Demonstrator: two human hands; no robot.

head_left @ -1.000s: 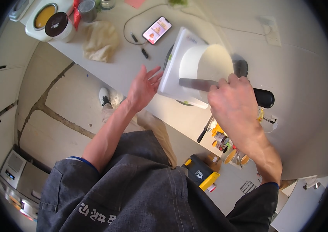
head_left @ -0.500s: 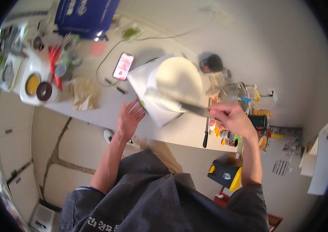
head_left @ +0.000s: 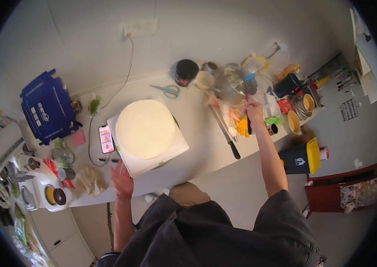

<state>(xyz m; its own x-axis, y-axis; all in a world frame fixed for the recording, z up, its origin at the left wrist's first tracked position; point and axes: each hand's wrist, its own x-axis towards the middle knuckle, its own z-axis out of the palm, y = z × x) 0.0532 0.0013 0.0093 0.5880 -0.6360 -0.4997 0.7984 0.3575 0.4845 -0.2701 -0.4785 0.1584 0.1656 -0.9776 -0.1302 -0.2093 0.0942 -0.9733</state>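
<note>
A round cake (head_left: 145, 129) with smooth white frosting stands on a square white board (head_left: 174, 150). Beside the board's near left edge is my left hand (head_left: 122, 181), open with its fingers apart; whether it touches the edge I cannot tell. Out to the right, my right hand (head_left: 254, 111) is closed on an icing spatula (head_left: 247, 87), its blade pointing away from me at a clear bowl (head_left: 232, 79). Whether the blade touches the bowl is not clear. A long knife (head_left: 230, 143) with a black handle lies between the cake and my right hand.
Scissors (head_left: 167, 91) and a black tub (head_left: 186, 73) are behind the cake. Left of it lie a lit phone (head_left: 106, 139) with a cable, a crumpled cloth (head_left: 91, 181) and a blue box (head_left: 49, 108). Packets, orange pieces and yellowish bowls (head_left: 293, 122) crowd the right side.
My right hand has carried the spatula from over the cake to the bowl at the right. My left hand has come to the board's near edge. The view has turned right.
</note>
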